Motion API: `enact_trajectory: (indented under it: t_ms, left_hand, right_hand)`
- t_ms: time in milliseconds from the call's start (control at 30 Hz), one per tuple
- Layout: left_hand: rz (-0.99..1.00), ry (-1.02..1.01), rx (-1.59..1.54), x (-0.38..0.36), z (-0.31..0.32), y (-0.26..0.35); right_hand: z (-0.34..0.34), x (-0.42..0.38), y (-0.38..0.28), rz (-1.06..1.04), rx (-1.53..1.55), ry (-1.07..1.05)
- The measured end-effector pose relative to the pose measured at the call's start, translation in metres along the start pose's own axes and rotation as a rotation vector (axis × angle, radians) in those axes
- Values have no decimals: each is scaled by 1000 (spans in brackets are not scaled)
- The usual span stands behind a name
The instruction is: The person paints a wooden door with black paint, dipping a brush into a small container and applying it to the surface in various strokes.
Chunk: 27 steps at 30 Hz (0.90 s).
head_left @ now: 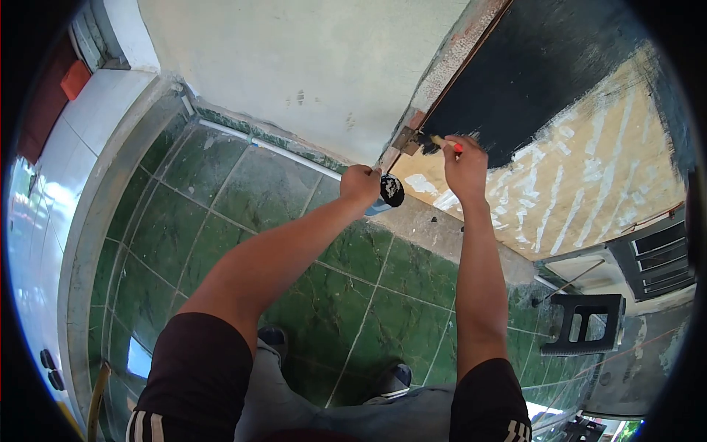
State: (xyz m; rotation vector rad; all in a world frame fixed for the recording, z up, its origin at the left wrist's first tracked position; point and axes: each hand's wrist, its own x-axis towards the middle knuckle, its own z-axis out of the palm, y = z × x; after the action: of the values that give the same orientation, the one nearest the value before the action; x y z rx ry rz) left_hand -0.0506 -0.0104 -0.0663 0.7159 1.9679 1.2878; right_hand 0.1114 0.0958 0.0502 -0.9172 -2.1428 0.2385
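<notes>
My right hand [465, 168] is closed round the handle of a paintbrush [439, 141], which has a red part near the fingers. The dark bristles touch the left edge of a board [560, 177], close to a small metal hinge-like plate [406, 140]. Black paint covers the board's upper part; the lower part is tan with white streaks. My left hand [359, 184] grips the rim of a small paint can [383, 197]. Black paint with pale patches shows at the can's top. The bristle tips are hard to make out against the dark paint.
A pale wall [294, 81] stands left of the board, with a white pipe [272, 147] along its foot. Green tiles [324, 295] cover the floor under my feet. At the right is a black plastic stool [585, 324]. A stick [98, 398] leans at lower left.
</notes>
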Motion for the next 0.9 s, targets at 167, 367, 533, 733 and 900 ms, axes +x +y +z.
enact_trajectory:
  t_ms: [167, 367, 533, 733, 900]
  left_hand:
    - [-15, -32, -16, -1, -1, -1]
    - [48, 4, 0, -1, 8, -4]
    - [30, 0, -56, -2, 15, -6]
    - [10, -40, -71, 1, 15, -4]
    - [8, -23, -72, 3, 11, -5]
  right_hand:
    - [-16, 9, -10, 45, 4, -66]
    - [-21, 10, -13, 101, -8, 99]
    - [-3, 2, -11, 77, -7, 145]
    - [-1, -14, -11, 38, 21, 163]
    - [-9, -15, -15, -7, 39, -35]
